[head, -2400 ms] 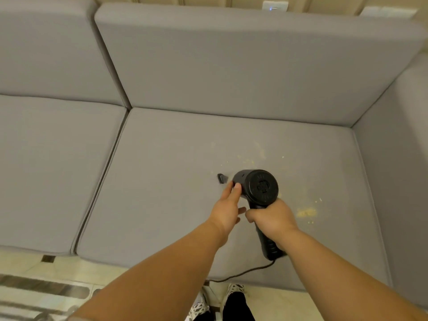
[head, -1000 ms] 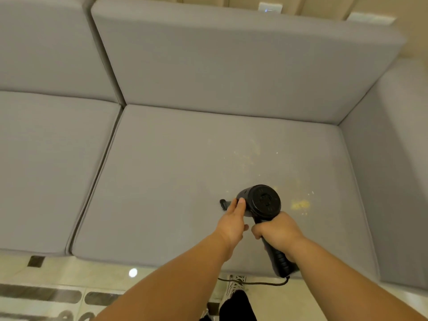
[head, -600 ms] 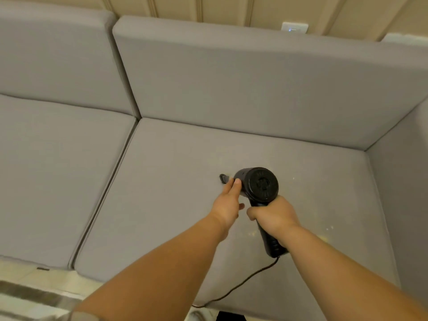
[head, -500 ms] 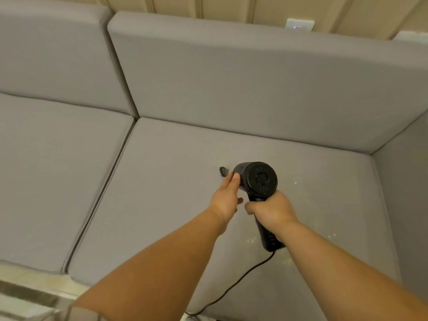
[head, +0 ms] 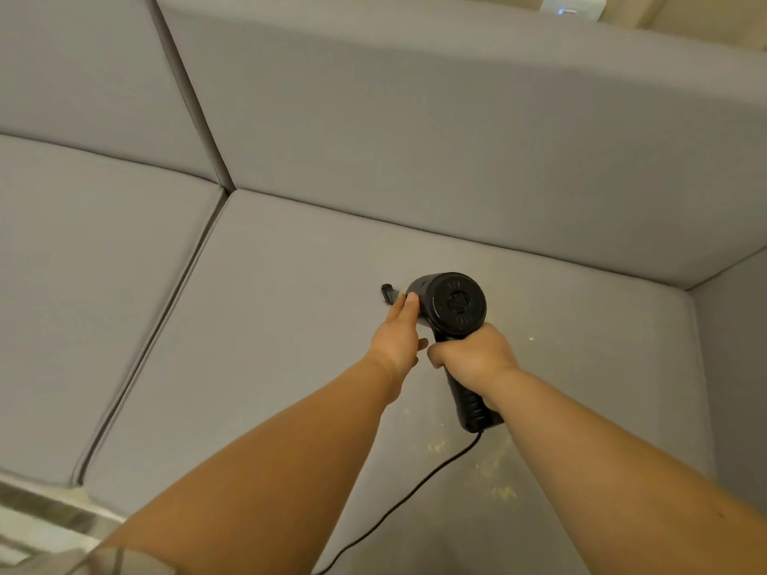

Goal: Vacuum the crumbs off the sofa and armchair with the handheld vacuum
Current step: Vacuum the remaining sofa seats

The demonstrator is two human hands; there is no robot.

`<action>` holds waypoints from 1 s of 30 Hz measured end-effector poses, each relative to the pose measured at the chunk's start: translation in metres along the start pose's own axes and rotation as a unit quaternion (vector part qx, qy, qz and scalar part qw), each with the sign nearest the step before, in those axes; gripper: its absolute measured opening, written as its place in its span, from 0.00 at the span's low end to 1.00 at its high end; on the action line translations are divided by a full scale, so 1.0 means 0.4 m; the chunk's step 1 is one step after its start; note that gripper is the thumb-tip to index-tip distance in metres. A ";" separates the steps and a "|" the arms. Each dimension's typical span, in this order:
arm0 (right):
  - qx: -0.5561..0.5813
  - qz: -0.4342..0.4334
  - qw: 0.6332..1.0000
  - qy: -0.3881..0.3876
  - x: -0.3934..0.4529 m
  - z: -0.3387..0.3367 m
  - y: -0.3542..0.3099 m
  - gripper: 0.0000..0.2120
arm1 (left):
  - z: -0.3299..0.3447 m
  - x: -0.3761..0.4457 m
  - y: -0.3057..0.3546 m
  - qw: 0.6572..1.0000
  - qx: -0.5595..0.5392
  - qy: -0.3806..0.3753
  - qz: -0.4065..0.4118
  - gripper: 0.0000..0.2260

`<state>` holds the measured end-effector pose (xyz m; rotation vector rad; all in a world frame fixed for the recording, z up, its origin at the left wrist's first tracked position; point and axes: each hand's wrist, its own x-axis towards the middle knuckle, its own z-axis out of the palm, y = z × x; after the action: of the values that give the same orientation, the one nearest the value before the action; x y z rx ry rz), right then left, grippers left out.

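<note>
Right hand (head: 473, 356): fingers curled fully round the handle of the handheld vacuum (head: 452, 309), gripping it just under the round body.

Left hand (head: 396, 338): fingers straight and together, laid flat against the left side of the vacuum's barrel; thumb loose below.

Handheld vacuum: black, centre of frame, over the sofa (head: 290, 346) seat cushion. Barrel's long axis runs toward upper left, nozzle (head: 387, 291) at or near the fabric; contact cannot be told. Round rear cap faces the camera. Handle slants toward lower right.

Cord (head: 415, 491): black, trails from handle end toward bottom centre.

Crumbs (head: 494, 466): pale scatter on the cushion, lower right of the vacuum.
</note>
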<state>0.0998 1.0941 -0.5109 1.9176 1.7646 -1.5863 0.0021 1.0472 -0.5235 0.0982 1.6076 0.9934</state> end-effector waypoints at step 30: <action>-0.016 0.055 0.998 0.005 -0.357 0.076 0.281 0.08 | -0.002 -0.332 -0.311 0.997 0.014 -0.067 -0.046 0.24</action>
<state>0.1980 0.9404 -0.4852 1.9744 1.6474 -1.5055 0.0975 0.8942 -0.5004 0.1067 1.4895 0.8757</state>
